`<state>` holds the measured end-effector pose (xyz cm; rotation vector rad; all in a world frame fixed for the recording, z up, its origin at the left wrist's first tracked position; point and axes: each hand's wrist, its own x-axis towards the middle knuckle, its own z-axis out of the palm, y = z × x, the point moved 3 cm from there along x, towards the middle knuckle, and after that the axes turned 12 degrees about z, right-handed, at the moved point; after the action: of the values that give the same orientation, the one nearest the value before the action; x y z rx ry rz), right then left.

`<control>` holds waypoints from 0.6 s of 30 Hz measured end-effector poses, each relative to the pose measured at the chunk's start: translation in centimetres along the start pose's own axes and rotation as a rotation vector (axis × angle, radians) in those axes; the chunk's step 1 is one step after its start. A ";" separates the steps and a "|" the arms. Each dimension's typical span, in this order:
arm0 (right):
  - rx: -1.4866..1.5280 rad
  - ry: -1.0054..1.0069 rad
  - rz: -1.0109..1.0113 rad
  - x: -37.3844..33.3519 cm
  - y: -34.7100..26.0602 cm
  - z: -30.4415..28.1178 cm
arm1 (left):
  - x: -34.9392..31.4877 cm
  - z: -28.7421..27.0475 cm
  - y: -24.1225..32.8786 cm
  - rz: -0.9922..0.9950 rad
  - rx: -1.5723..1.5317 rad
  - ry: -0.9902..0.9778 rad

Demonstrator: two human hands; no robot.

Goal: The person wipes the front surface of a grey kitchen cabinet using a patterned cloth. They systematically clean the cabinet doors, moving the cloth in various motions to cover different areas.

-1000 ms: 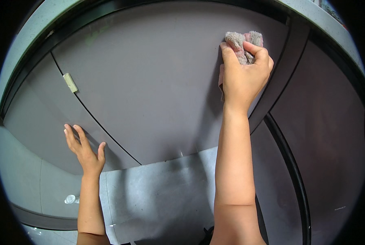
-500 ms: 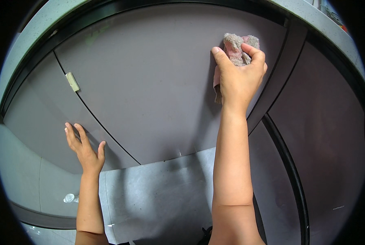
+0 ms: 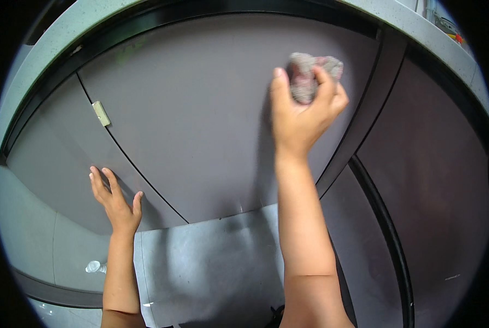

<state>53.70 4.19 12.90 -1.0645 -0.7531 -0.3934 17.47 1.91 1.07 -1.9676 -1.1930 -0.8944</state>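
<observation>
My right hand (image 3: 304,109) grips a crumpled grey and pink cloth (image 3: 303,82) against the upper right part of a large grey cabinet door (image 3: 201,109). Some of the cloth is hidden behind my fingers and palm. Lower at the left, my left hand (image 3: 117,202) rests with fingers spread on the neighbouring grey panel (image 3: 53,147), holding nothing. A dark seam parts the two panels, and a small pale latch-like piece (image 3: 101,113) bridges it above my left hand.
A pale speckled countertop (image 3: 99,19) curves above the doors. To the right stands another dark panel (image 3: 430,164) with a black edge strip (image 3: 384,218). Below lies a light tiled floor (image 3: 211,262), with a small clear plastic item (image 3: 95,267) beside my left forearm.
My right hand has slid a little left with the cloth, and the cloth's hanging end no longer shows. My left hand stays in nearly the same place.
</observation>
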 end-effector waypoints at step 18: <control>0.052 -0.295 -0.503 -8.4 -0.3 0.7 | 0.1 -0.1 -0.1 -0.004 -0.010 0.004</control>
<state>47.47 4.22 7.29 -0.8855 -1.2961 -0.6473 17.37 1.91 1.19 -1.9710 -1.1926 -0.9078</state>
